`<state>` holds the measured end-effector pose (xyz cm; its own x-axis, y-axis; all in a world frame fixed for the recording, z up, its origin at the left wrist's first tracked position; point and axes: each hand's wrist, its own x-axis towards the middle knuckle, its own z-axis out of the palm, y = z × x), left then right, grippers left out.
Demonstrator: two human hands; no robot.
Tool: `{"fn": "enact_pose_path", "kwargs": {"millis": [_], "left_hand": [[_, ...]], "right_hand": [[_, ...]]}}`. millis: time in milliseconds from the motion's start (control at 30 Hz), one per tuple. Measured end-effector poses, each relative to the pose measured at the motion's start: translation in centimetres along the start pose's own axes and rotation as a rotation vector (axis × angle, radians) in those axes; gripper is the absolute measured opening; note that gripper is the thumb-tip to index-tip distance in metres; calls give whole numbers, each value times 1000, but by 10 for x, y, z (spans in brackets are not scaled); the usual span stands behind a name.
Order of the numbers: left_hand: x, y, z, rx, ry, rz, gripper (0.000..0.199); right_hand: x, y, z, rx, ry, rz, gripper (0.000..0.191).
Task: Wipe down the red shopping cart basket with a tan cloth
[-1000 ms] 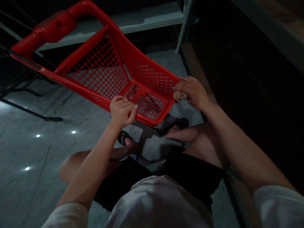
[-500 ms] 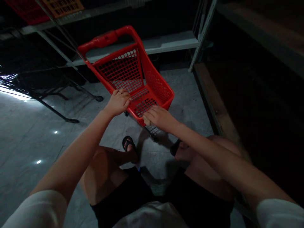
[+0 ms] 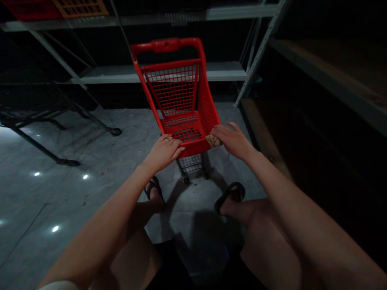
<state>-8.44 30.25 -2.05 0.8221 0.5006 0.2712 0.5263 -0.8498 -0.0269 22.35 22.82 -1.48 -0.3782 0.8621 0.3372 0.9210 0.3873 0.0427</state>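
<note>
A small red shopping cart (image 3: pixel 209 100) with grid walls stands in front of me, its near end toward my knees and its handle at the far side. My left hand (image 3: pixel 165 151) is closed over the near left corner of the basket rim, a ring on one finger. At the near right corner, my right hand (image 3: pixel 231 139) presses a crumpled beige cloth (image 3: pixel 214 141) against the rim. Part of the cloth is hidden under the fingers. Inside, the basket holds nothing that I can see.
A metal shelf rack (image 3: pixel 223 75) runs behind the cart, with an orange crate (image 3: pixel 81 8) and a red crate (image 3: pixel 32 10) at upper left. A dark wheeled frame (image 3: pixel 96 123) stands left. Dark shelving (image 3: pixel 329 72) lines the right side. My sandalled feet flank the cart's front wheels.
The cart has turned to face me more squarely. My right hand has moved with the cloth to the right corner of the rim; my left hand has come nearer along the left corner.
</note>
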Motion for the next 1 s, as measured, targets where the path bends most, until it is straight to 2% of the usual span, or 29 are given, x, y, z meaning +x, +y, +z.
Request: {"fn": "enact_pose_path", "kwargs": {"millis": [100,200,300,400,500,667,833,1000], "left_hand": [[6,-10,-4,-7,-36,-5,44],[10,-10,-7,42,-31,-113,48],[9,-3,-8,77,14,-221,49],[6,3,-10,19,16,-241,45],[2,0,-12,-64,-22,-260,43],[2,-21,-11,-218,-71,-207,47],[-2,-28,-10,-331,-33,-168,44],[-19,-40,-20,-386,-40,-228,46]], "right_hand": [[0,-14,2,-40,-9,31,44],[13,-57,11,-79,36,35,37],[28,-102,24,-96,136,-5,42],[37,-115,30,-97,163,-86,45],[37,-89,24,-76,133,-113,42],[25,-35,10,-29,82,-113,38],[21,-14,6,-22,124,-11,43],[38,15,16,86,205,145,56]]}}
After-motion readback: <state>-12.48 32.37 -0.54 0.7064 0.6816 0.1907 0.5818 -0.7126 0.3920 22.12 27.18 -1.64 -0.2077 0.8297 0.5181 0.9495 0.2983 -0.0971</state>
